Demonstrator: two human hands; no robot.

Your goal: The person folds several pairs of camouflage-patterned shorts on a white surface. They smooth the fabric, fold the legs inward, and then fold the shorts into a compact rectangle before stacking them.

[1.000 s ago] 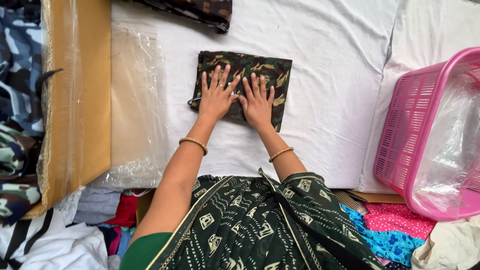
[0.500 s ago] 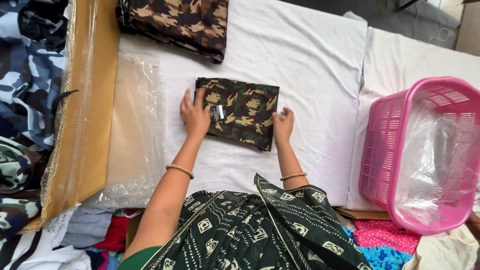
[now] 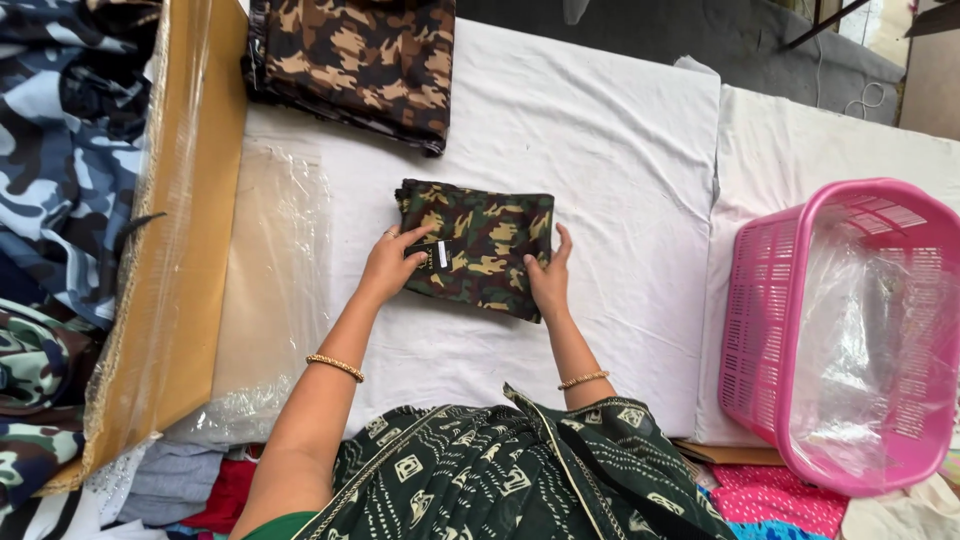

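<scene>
A folded green camouflage garment (image 3: 485, 240) lies on the white-covered table (image 3: 600, 150), with a small dark tag on its left part. My left hand (image 3: 392, 262) rests on the garment's left edge, fingers touching the tag. At the garment's right edge, my right hand (image 3: 549, 275) grips the fold with the thumb on top. Both wrists wear gold bangles.
A stack of brown camouflage cloth (image 3: 355, 60) lies at the back. Clear plastic bags (image 3: 270, 290) lie left of the garment, beside a cardboard box (image 3: 175, 250) lined with plastic. Blue camouflage fabric (image 3: 60, 150) is piled far left. A pink basket (image 3: 845, 330) with a plastic liner stands right.
My hands went from pressing flat on top of the garment to its left and right edges. The view shifted, showing more of the brown camouflage stack.
</scene>
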